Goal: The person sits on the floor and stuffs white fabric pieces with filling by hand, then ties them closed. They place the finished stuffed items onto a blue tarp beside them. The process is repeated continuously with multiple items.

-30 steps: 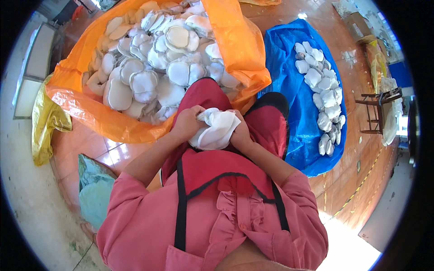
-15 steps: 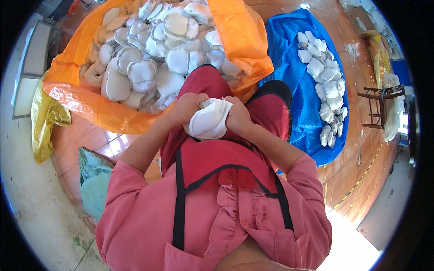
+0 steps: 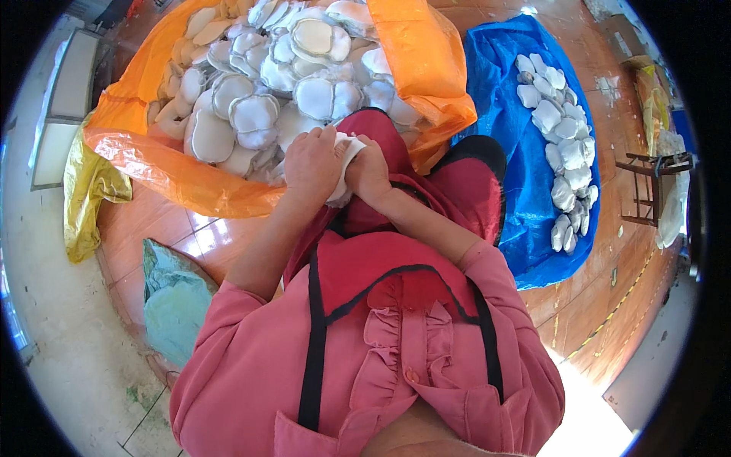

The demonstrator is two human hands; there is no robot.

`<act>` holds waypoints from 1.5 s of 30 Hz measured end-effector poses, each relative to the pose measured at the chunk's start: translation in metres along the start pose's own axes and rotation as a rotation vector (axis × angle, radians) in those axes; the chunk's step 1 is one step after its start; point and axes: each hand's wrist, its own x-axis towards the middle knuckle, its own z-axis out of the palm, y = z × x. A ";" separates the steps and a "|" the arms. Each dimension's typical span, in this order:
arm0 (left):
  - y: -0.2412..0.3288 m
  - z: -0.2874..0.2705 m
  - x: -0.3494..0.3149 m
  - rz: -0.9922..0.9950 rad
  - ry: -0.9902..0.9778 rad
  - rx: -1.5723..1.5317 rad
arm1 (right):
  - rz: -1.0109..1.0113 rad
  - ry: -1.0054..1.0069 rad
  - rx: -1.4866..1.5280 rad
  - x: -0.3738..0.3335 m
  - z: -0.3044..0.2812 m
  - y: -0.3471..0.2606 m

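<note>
Above my lap, my left hand (image 3: 314, 164) and my right hand (image 3: 368, 169) are both closed on one white padded fabric piece (image 3: 349, 150). It is folded or bunched between them, and my fingers cover most of it. Just beyond my hands, an open orange sack (image 3: 164, 181) is heaped with similar rounded white pads (image 3: 253, 118), several with frayed, fuzzy edges. To the right of my knee lies a blue sack (image 3: 491, 95), with a long row of smaller, puffed white pieces (image 3: 567, 152) on it.
A yellow sack (image 3: 90, 198) lies against the pale wall at left, and a green sack (image 3: 177, 308) rests beside my left elbow. On the tiled floor at far right stands a small wooden stool (image 3: 647, 186). A cardboard box (image 3: 623, 38) sits behind it.
Both hands moved up and left with the white piece, which went from spread and rounded to folded, mostly covered by my fingers. The whole view shifted slightly.
</note>
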 end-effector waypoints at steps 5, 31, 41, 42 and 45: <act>-0.023 0.031 -0.005 -0.207 -0.071 -0.035 | -0.094 -0.052 -0.115 -0.006 0.002 0.002; -0.013 0.012 -0.027 0.023 0.025 -0.041 | -0.153 -0.124 -0.061 -0.003 -0.006 0.013; -0.016 0.048 -0.031 -0.037 0.075 -0.024 | -0.159 -0.088 -0.020 -0.004 -0.006 0.014; -0.016 0.049 -0.031 -0.049 0.078 -0.004 | -0.144 -0.093 -0.005 -0.004 -0.006 0.014; -0.018 0.054 -0.028 -0.072 0.086 0.034 | -0.079 -0.092 0.123 -0.005 -0.006 0.016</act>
